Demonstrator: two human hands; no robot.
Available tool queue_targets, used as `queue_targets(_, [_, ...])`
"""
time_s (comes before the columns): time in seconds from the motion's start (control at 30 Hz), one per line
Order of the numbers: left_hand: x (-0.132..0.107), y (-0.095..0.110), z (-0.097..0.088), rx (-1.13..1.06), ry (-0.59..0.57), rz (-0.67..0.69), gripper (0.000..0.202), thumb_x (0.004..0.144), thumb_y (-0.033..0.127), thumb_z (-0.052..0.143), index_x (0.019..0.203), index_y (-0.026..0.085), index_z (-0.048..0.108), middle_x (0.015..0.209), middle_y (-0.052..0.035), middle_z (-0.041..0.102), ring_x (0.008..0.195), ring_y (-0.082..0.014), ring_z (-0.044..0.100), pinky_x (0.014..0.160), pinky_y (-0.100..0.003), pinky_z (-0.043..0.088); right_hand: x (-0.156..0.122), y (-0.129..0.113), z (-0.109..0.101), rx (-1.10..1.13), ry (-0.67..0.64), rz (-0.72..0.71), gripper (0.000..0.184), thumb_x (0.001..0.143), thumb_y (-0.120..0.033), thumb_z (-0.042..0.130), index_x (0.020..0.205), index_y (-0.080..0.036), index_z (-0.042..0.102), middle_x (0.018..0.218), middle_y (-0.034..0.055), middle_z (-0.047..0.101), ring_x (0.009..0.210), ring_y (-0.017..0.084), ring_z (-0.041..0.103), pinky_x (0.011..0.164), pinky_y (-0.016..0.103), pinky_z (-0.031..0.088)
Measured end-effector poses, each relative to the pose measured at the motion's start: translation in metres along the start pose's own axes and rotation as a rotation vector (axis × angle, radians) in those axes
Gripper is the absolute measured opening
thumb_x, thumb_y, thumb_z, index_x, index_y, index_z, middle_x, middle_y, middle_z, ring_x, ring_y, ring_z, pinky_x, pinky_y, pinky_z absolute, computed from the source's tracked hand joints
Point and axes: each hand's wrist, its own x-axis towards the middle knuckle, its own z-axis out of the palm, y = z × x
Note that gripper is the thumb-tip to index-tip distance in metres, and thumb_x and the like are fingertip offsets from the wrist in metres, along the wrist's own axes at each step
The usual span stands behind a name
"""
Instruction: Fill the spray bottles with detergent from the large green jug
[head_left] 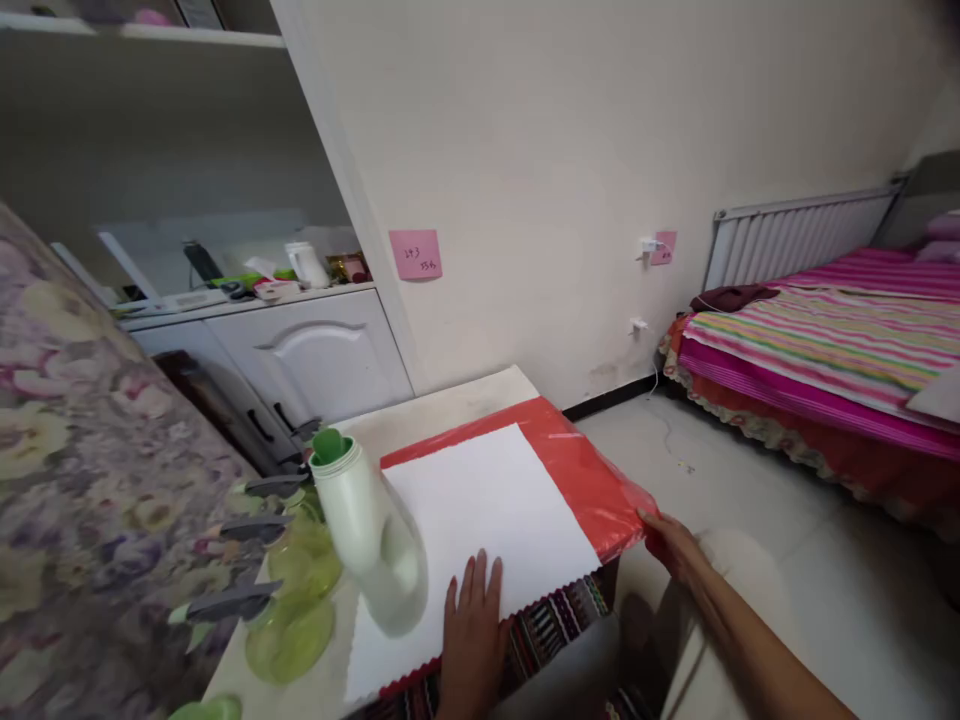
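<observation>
My left hand (474,625) lies flat with its fingers spread on a white sheet (480,500) on the table. Under the sheet is a glossy red plastic sheet (581,480), which reaches past the table's right side. My right hand (671,545) pinches the red plastic sheet at its near right corner. A pale green bottle (367,540), uncapped with something green in its mouth, stands on the white sheet left of my left hand. Several yellow-green spray bottles (291,640) with grey trigger heads are left of it.
The table (480,390) stands against the wall, beside a white cabinet (315,350). A floral curtain (90,480) hangs at the left. On the right is a bed (817,340) with striped covers. A white cable (667,425) trails from the wall sockets to the floor.
</observation>
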Motion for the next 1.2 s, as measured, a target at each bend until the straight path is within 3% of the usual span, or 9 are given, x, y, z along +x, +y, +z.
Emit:
queue_targets(0.1, [0.0,-0.001,0.001,-0.001,0.014,0.009,0.068,0.082,0.009,0.046,0.147,0.022,0.031,0.151,-0.0082,0.039,0.139,-0.0258,0.033,0.111,-0.048,0.029,0.0,-0.003,0.0,0.003,0.051,-0.014,0.043,0.063,-0.059,0.069,0.073,-0.019,0.056,0.044,-0.0082,0.048,0.035,0.009,0.043,0.035,0.021,0.032])
queue_targets(0.17, [0.0,-0.002,0.002,0.001,0.021,0.01,0.069,0.082,0.008,0.045,0.147,0.022,0.029,0.151,-0.0085,0.039,0.139,-0.0258,0.033,0.111,-0.048,0.029,0.001,-0.005,-0.001,-0.04,0.079,-0.039,0.039,0.072,-0.055,0.065,0.079,-0.018,0.056,0.046,-0.0102,0.046,0.034,0.008,0.04,0.035,0.02,0.029])
queue_targets(0.3, [-0.001,-0.002,0.002,0.019,0.037,0.02,0.071,0.081,0.006,0.045,0.148,0.022,0.026,0.151,-0.0086,0.039,0.139,-0.0258,0.033,0.11,-0.048,0.031,0.006,-0.018,-0.005,-0.208,0.09,-0.139,0.021,0.085,-0.037,0.06,0.085,-0.017,0.057,0.06,-0.0074,0.054,0.045,0.008,0.047,0.046,0.021,0.039])
queue_targets(0.43, [-0.001,-0.002,0.001,0.032,0.028,0.019,0.072,0.08,0.003,0.043,0.148,0.022,0.027,0.152,-0.0087,0.038,0.139,-0.0257,0.033,0.11,-0.048,0.031,0.01,-0.038,-0.009,-0.454,0.054,-0.275,0.008,0.075,-0.02,0.062,0.083,-0.019,0.059,0.078,-0.0007,0.062,0.071,0.016,0.059,0.062,0.025,0.041])
queue_targets(0.63, [0.0,-0.001,0.001,0.016,0.023,0.007,0.076,0.077,0.0,0.043,0.148,0.023,0.028,0.151,-0.008,0.038,0.139,-0.0254,0.033,0.11,-0.048,0.032,0.001,-0.059,-0.007,-0.81,-0.035,-0.414,0.009,0.082,-0.02,0.051,0.082,-0.022,0.06,0.088,0.002,0.06,0.073,0.017,0.056,0.06,0.026,0.03])
queue_targets(0.8, [-0.001,0.0,-0.001,0.004,0.021,0.006,0.078,0.075,0.0,0.044,0.148,0.022,0.027,0.152,-0.0077,0.038,0.14,-0.0252,0.032,0.111,-0.047,0.03,0.0,-0.069,-0.006,-0.972,-0.139,-0.455,0.01,0.081,-0.017,0.05,0.081,-0.02,0.059,0.086,0.0039,0.062,0.079,0.018,0.058,0.066,0.025,0.033])
queue_targets(1.0, [-0.001,0.0,-0.001,-0.011,-0.009,0.002,0.077,0.074,0.001,0.044,0.147,0.022,0.029,0.152,-0.0089,0.036,0.14,-0.0261,0.031,0.111,-0.048,0.029,0.003,-0.081,0.007,-1.019,-0.179,-0.426,0.013,0.073,-0.015,0.053,0.083,-0.018,0.06,0.089,0.0069,0.066,0.082,0.02,0.06,0.066,0.026,0.035])
queue_targets(1.2, [0.001,0.001,-0.002,-0.04,-0.048,-0.02,0.074,0.075,0.003,0.046,0.145,0.022,0.035,0.152,-0.0088,0.037,0.14,-0.0263,0.032,0.112,-0.048,0.028,0.012,-0.103,0.007,-0.892,-0.233,-0.4,0.007,0.07,-0.02,0.055,0.069,-0.021,0.062,0.07,0.0025,0.068,0.068,0.02,0.06,0.06,0.026,0.035])
